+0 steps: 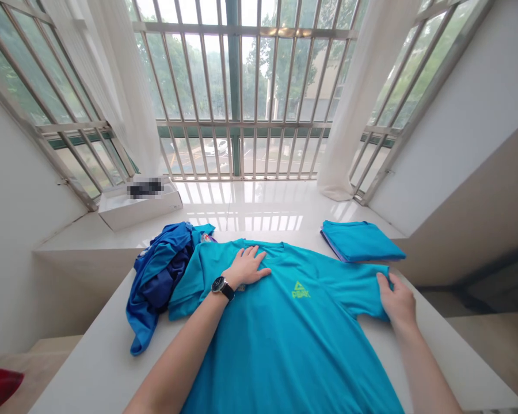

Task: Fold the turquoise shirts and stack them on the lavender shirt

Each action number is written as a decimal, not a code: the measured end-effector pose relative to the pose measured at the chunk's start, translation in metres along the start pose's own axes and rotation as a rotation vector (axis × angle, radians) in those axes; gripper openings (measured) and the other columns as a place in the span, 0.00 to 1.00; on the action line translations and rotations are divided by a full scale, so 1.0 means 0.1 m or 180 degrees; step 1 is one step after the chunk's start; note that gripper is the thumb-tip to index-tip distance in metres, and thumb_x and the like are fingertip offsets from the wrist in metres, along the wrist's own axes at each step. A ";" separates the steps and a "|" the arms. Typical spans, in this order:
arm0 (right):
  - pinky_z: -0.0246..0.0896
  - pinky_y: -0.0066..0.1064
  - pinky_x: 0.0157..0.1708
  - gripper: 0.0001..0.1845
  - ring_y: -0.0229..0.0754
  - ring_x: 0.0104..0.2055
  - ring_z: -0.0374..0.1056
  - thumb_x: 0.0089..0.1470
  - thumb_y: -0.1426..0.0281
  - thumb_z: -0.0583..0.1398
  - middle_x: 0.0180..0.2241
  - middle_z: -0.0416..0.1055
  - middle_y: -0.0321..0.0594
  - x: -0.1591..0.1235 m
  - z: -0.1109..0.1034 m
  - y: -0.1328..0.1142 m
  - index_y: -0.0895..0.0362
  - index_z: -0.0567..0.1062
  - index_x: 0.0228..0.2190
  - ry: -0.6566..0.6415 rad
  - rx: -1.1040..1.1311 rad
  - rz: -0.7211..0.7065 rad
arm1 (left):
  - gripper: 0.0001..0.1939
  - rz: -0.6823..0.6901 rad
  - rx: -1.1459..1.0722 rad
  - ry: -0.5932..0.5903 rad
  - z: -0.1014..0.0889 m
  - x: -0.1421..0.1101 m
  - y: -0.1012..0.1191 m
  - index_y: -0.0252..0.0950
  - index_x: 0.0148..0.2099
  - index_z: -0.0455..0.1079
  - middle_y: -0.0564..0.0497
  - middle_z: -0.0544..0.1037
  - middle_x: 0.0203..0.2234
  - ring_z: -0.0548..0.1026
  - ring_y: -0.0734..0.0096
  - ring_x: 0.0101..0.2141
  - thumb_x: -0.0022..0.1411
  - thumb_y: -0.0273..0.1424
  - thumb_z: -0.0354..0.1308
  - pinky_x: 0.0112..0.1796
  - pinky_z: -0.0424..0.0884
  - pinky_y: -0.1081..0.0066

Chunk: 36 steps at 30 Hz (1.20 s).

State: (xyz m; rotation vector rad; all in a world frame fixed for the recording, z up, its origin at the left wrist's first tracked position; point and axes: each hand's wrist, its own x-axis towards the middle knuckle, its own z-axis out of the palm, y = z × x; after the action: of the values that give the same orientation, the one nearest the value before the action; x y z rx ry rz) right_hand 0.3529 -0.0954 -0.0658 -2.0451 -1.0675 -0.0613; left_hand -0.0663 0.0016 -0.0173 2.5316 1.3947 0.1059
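Note:
A teal short-sleeved T-shirt [293,339] with a yellow-green chest logo lies spread front up on the white table, its collar toward the window. My left hand [249,266], a watch [223,287] on its wrist, rests flat on the shirt just below the collar with fingers spread. At the right, the cuff of the sleeve is pinched between the thumb and fingers of my right hand [397,296]. The shirt's lower part runs out of view at the bottom.
Crumpled blue clothes [159,276] lie left of the shirt, touching its sleeve. A folded teal garment stack [360,240] sits at the back right. On the windowsill stands a white box [140,207]. Barred windows and white curtains [362,103] close off the far side.

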 end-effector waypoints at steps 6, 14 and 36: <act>0.58 0.37 0.31 0.32 0.53 0.33 0.68 0.53 0.48 0.51 0.33 0.77 0.54 -0.08 -0.02 -0.16 0.59 0.79 0.41 0.0061 -0.0028 0.0024 | 0.20 -0.0370 -0.0048 0.0060 -0.28 0.43 0.30 0.38 0.47 0.74 0.39 0.78 0.46 0.73 0.48 0.51 0.66 0.47 0.51 0.51 0.65 0.57; 0.56 0.34 0.32 0.36 0.51 0.32 0.68 0.59 0.44 0.47 0.32 0.77 0.53 -0.15 -0.15 -0.34 0.59 0.79 0.41 0.0244 0.0199 -0.0167 | 0.21 -0.0526 -0.0091 0.0062 0.00 1.06 0.76 0.34 0.37 0.75 0.36 0.80 0.38 0.78 0.48 0.41 0.64 0.47 0.52 0.39 0.70 0.61; 0.47 0.31 0.26 0.23 0.47 0.27 0.65 0.63 0.56 0.51 0.29 0.77 0.48 -0.15 -0.19 -0.15 0.55 0.79 0.43 -0.0185 -0.0527 -0.0017 | 0.12 -0.0379 -0.0152 0.0561 0.36 1.22 0.91 0.40 0.47 0.66 0.46 0.79 0.41 0.77 0.58 0.41 0.72 0.39 0.45 0.38 0.66 0.67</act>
State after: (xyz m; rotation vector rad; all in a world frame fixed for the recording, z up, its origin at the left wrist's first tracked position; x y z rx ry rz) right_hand 0.3382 -0.1131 -0.0489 -2.2038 -1.1364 -0.0965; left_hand 0.0808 0.0514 -0.0364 2.4437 1.5842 0.3436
